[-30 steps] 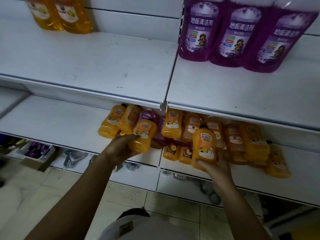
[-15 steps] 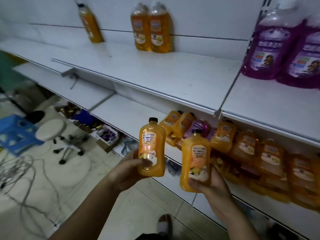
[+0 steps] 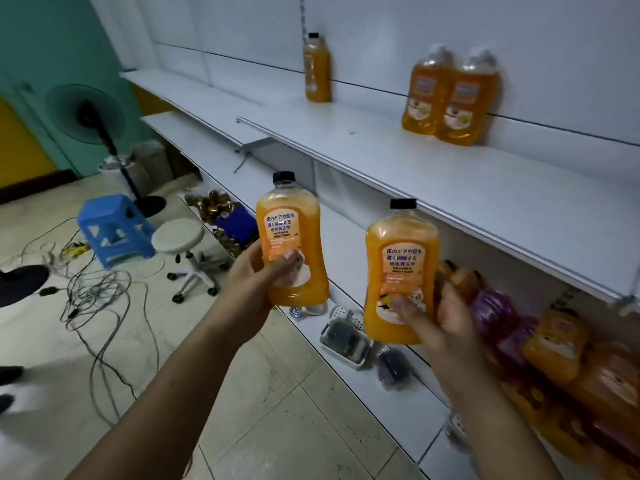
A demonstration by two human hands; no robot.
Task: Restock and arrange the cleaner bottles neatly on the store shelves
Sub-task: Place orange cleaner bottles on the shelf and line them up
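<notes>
My left hand [image 3: 258, 282] grips an orange cleaner bottle [image 3: 291, 237] with a black cap, held upright in front of the shelves. My right hand [image 3: 440, 320] holds a second orange cleaner bottle [image 3: 401, 271] upright, a little lower and to the right. On the upper white shelf [image 3: 398, 168] stand two larger orange bottles [image 3: 450, 98] side by side against the back wall, and a slim orange bottle [image 3: 317, 69] further left. A heap of orange and purple bottles [image 3: 554, 341] lies on the lower shelf at the right.
Small plastic trays [image 3: 346, 337] of goods sit on the bottom shelf. On the tiled floor to the left are a blue stool [image 3: 110, 226], a white wheeled stool [image 3: 180, 244], a standing fan [image 3: 90, 112] and loose cables [image 3: 86, 289].
Both hands lifted a bottle each out of the heap on the lower shelf and carried them up and leftward. The view has swung left along the shelves.
</notes>
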